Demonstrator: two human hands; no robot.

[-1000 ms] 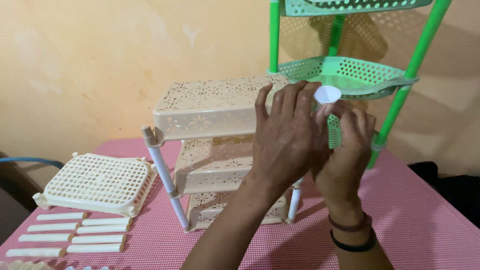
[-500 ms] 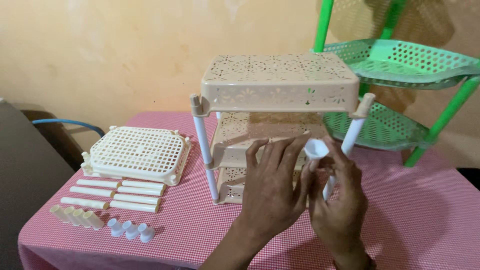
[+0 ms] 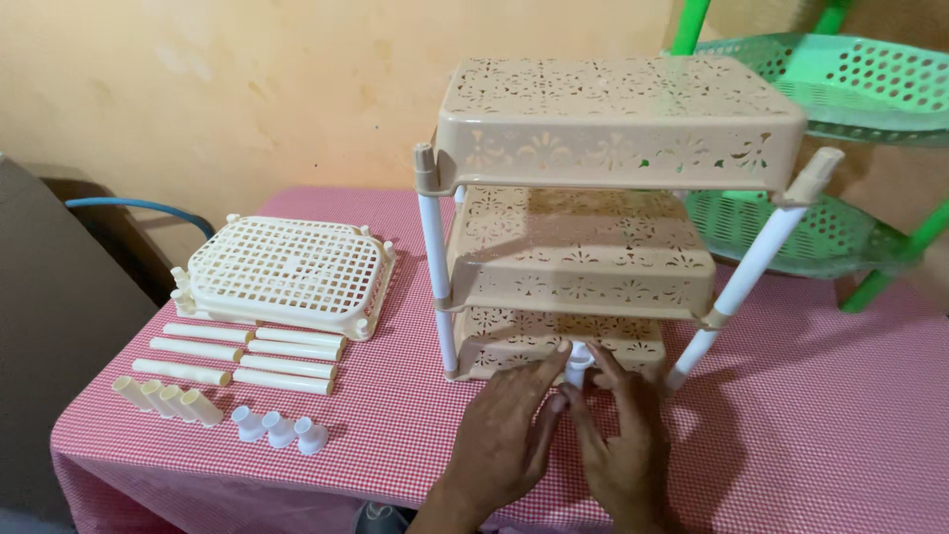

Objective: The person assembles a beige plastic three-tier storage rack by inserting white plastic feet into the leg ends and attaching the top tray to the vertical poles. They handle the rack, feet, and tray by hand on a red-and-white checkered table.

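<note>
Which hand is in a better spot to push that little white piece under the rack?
Probably the right hand: its fingers pinch the small white foot at the beige rack bottom shelf. The left hand lies flat beside it, steadying.

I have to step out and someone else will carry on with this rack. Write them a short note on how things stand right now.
Left hand and right hand: both low on the table, fingertips on a small white foot piece at the front of the beige rack.
Done: three beige shelves stacked on white posts.
Left: the right front post leans. The white basket tray, white tubes, cream caps and three white feet lie unused on the red checked tablecloth.
</note>
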